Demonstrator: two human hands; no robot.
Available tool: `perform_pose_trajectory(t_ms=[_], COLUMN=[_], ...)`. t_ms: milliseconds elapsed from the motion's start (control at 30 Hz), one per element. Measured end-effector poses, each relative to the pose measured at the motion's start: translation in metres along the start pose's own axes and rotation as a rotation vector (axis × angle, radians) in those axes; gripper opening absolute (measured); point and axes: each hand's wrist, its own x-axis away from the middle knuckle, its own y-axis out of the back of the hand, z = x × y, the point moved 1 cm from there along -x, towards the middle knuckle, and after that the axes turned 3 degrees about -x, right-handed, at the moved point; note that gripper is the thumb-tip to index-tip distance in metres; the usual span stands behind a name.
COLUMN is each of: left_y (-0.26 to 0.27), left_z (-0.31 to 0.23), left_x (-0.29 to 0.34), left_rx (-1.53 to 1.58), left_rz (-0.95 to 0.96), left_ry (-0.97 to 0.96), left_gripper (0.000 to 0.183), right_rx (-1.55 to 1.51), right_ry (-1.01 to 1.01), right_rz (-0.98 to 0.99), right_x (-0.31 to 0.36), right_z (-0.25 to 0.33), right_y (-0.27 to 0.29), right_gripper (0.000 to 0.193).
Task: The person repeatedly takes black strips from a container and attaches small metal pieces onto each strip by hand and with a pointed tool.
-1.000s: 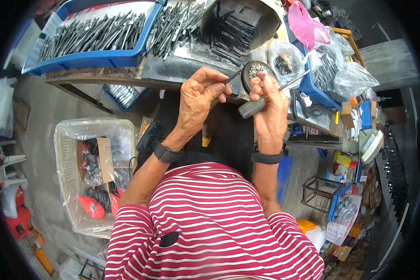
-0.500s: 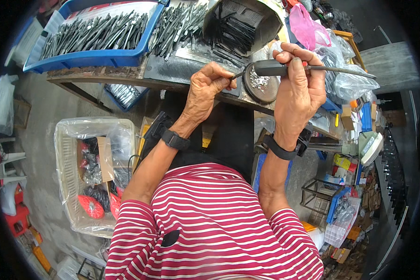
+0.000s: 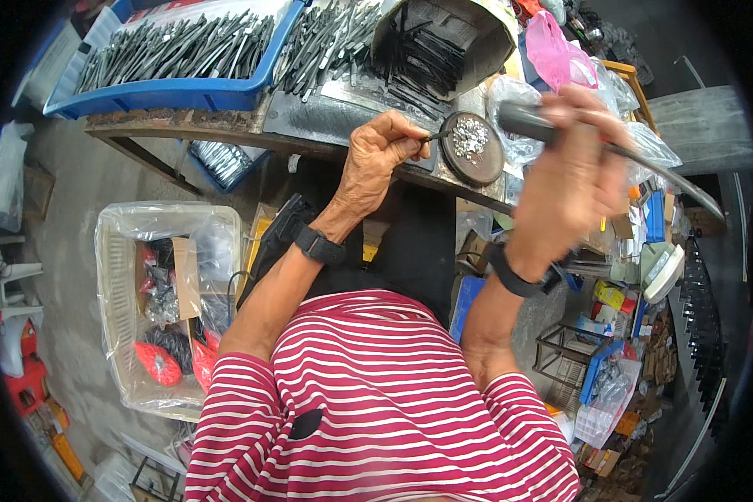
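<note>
My left hand (image 3: pixel 378 161) is closed in a pinch on a small, thin dark piece (image 3: pixel 437 136) at the bench edge. The free tip of that piece reaches the near-left rim of a round brown dish (image 3: pixel 481 174), which holds many small silvery bits (image 3: pixel 470 138). To the right of the dish, my right hand (image 3: pixel 571 180) is raised and smeared by motion. It is wrapped round a tool (image 3: pixel 523 122) with a thick dark end towards the dish and a long thin rod out to the right. The tool's exact kind is unclear.
On the bench, a blue tray (image 3: pixel 163 102) holds many thin dark strips, with more strips piled beside it. A tipped container (image 3: pixel 485 50) spills further dark pieces. Pink plastic bag (image 3: pixel 552 54) at back right. A lined crate (image 3: pixel 117 293) stands on the floor at left.
My right hand and the tool have moved right, away from the dish, uncovering more silvery bits. The left hand has shifted slightly right, its pinched piece still at the dish.
</note>
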Motion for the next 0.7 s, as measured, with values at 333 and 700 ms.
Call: perform_pose_trajectory(t_ms=[333,700], left_y=[0.003,-0.003], left_z=[0.0,-0.004], left_x=[0.0,-0.001], left_rx=[0.01,-0.021], left_rz=[-0.007,-0.058], left_ry=[0.009,0.002], left_gripper=[0.009,0.011], right_rx=[-0.202,-0.145], right_ry=[-0.028,-0.429], right_rz=[-0.039,-0.095], right_x=[-0.004,0.051], right_z=[0.013,-0.03], right_y=[0.0,0.005], right_gripper=[0.008,0.006])
